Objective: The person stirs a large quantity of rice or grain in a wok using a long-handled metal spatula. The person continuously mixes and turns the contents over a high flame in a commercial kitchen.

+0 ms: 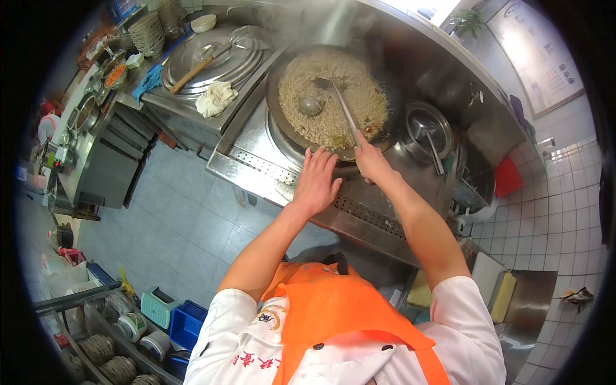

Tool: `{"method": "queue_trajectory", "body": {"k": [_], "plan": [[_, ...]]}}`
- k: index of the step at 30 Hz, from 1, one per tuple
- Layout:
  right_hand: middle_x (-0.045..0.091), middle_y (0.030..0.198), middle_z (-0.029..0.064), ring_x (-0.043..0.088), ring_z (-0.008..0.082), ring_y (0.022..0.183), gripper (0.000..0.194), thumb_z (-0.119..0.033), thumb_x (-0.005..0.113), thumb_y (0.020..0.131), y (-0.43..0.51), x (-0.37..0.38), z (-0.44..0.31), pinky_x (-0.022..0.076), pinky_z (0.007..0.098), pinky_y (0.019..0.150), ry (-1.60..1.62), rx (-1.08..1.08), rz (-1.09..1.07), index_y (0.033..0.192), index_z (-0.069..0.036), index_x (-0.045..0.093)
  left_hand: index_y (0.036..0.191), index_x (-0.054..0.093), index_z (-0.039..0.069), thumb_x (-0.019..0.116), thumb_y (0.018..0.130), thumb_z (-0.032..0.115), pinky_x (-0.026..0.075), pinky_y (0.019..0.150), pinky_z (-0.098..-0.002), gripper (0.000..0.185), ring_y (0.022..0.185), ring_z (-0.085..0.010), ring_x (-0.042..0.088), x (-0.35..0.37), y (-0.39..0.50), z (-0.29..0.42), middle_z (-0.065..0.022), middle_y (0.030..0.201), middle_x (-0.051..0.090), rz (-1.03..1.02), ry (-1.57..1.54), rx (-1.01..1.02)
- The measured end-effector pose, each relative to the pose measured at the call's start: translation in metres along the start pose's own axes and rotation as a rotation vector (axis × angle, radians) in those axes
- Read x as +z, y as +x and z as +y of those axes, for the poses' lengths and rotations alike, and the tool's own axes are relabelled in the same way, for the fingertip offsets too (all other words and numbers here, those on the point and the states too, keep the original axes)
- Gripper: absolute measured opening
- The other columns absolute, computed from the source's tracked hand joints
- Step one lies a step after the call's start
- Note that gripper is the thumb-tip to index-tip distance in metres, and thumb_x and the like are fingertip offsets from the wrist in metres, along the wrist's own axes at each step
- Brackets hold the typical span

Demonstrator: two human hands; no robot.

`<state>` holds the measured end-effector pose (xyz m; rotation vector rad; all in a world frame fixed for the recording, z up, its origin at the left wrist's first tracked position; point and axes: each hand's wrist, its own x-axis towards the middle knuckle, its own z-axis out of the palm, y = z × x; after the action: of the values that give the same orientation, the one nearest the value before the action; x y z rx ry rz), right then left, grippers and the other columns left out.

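A large wok (275, 91) on the steel range holds a pale, crumbly, steaming food (308, 67). My right hand (373, 161) grips the long metal handle of a cooking spatula (347, 110), its flat blade lying on the food. Near the blade rests the round bowl of a metal ladle (311, 107); where its handle runs is not clear. Over the wok's near rim reaches my left hand (317, 180), palm down, fingers apart, nothing in it. Whether it touches the rim cannot be told.
Right of the wok, a steel pot (429, 130) holds a long-handled utensil. At left, a wire strainer (250, 38) with a wooden handle and a cream cloth (216, 98) lie on a large metal lid (180, 60), near blue gloves (148, 83). Blue and green plastic baskets (188, 322) stand at lower left.
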<state>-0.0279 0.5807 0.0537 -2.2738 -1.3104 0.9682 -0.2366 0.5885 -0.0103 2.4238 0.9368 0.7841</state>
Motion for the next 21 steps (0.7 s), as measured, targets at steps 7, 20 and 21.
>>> {"method": "queue_trajectory", "body": {"k": [7, 20, 21], "plan": [[0.057, 0.075, 0.0039, 0.054, 0.0166, 0.054, 0.062, -0.026, 0.052, 0.115, -0.068, -0.057, 0.014, 0.0484, 0.0376, 0.051, 0.441, 0.086, -0.184, 0.175, -0.024, 0.036, 0.154, 0.051, 0.001, 0.073, 0.101, 0.025, 0.019, 0.137, -0.0581, 0.062, 0.159, -0.0405, 0.035, -0.004, 0.001, -0.002, -0.0195, 0.154, 0.052, -0.022, 0.027, 0.022], [0.075, 0.106, 0.0258, 0.073, 0.0375, 0.088, 0.05, -0.022, 0.06, 0.11, -0.249, -0.223, -0.016, 0.0575, 0.0445, 0.084, -0.69, -0.031, -0.015, 0.16, -0.021, 0.06, 0.153, 0.051, -0.003, 0.073, 0.1, 0.026, 0.019, 0.137, -0.059, 0.065, 0.157, -0.0422, 0.036, -0.004, 0.001, 0.002, -0.0224, 0.154, 0.052, -0.01, 0.044, 0.025], [0.074, 0.107, 0.0277, 0.073, 0.0411, 0.092, 0.05, -0.023, 0.06, 0.109, -0.247, -0.223, -0.023, 0.0575, 0.0471, 0.086, -0.728, 0.005, -0.051, 0.159, -0.021, 0.06, 0.153, 0.051, -0.003, 0.074, 0.099, 0.026, 0.019, 0.137, -0.059, 0.065, 0.157, -0.0422, 0.036, -0.004, 0.0, 0.003, -0.0225, 0.154, 0.052, -0.029, 0.046, 0.009]]}}
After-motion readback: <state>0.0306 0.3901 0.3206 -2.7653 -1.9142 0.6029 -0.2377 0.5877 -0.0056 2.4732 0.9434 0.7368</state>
